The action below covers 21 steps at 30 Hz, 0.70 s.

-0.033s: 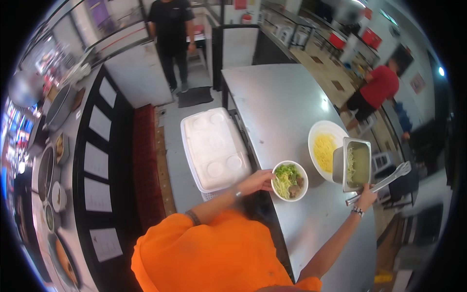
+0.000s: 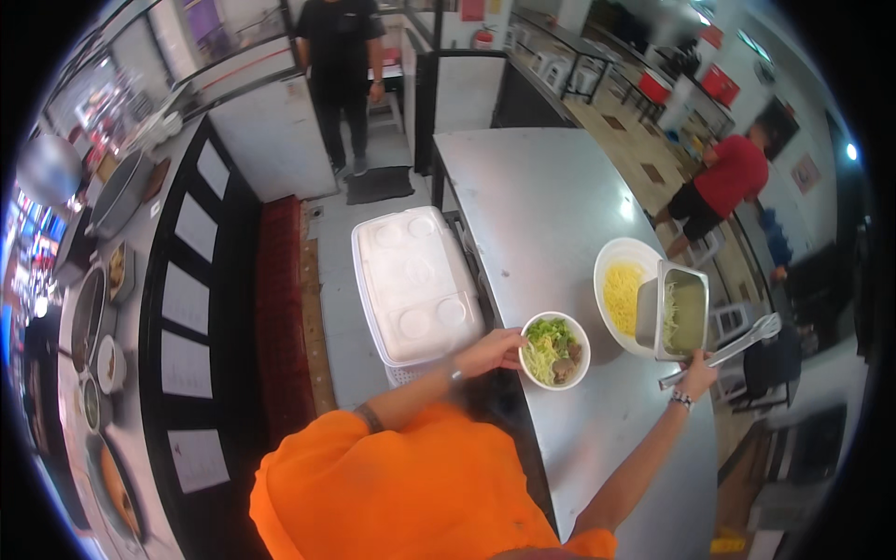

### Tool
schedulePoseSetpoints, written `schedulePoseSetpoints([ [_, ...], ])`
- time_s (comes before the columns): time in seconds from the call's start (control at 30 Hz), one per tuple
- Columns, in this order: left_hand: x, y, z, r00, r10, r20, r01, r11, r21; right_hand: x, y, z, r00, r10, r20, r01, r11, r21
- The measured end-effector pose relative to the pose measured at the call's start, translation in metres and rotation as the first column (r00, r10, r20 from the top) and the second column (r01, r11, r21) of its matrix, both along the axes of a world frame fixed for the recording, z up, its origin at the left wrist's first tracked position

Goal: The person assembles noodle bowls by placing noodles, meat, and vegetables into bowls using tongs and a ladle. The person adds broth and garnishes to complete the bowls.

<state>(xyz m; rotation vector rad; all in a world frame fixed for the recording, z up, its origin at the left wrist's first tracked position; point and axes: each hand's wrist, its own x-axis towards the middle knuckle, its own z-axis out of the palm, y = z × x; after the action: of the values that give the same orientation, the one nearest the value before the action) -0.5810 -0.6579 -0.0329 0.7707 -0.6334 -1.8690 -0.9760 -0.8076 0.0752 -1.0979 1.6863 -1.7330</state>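
My left hand (image 2: 499, 351) is closed on the near-left rim of a white bowl (image 2: 586, 371) at the steel table's left edge. Shredded pale strips, chopped greens and brown meat pieces fill that bowl. Farther right, my right hand (image 2: 696, 377) is closed around metal tongs (image 2: 733, 349), whose head points right and away. Its fingers also touch the near edge of a rectangular steel food pan (image 2: 689, 322) with pale shreds inside. The pan overlaps the side of a larger white bowl (image 2: 609, 256) of yellow noodles (image 2: 623, 297); whether it rests on that bowl is hidden.
A steel table (image 2: 523, 196) stretches ahead. Left of it stands a lidded white bin (image 2: 415, 280). A counter with pots (image 2: 117, 201) runs along the far left. One person (image 2: 341, 84) stands ahead in the passage; another in red (image 2: 733, 177) is beyond the table's right side.
The whole view has shifted slightly. Both hands keep their hold, and the bowls, tongs and pan stay in nearly the same places.
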Motion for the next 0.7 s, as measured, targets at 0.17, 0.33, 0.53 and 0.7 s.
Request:
schedulePoseSetpoints([
  [0.17,0.015,0.071,-0.009,0.954,0.285,-0.09,-0.277,0.956,0.091,0.059,-0.094,-0.035,0.995,0.023,0.102,-0.021,1.0,-0.015],
  [0.33,0.027,0.186,-0.003,0.787,0.615,-0.055,-0.605,0.786,0.13,0.028,-0.122,-0.055,0.994,0.03,-0.107,-0.024,0.998,0.06],
  [0.53,0.03,0.329,0.01,0.25,0.968,-0.028,-0.962,0.251,0.107,0.056,-0.092,-0.04,0.879,0.129,-0.46,-0.014,0.969,0.247],
  [0.7,0.039,0.449,0.004,-0.168,0.985,-0.037,-0.984,-0.166,0.062,0.032,-0.071,-0.01,0.478,-0.06,-0.876,0.183,0.983,0.032],
])
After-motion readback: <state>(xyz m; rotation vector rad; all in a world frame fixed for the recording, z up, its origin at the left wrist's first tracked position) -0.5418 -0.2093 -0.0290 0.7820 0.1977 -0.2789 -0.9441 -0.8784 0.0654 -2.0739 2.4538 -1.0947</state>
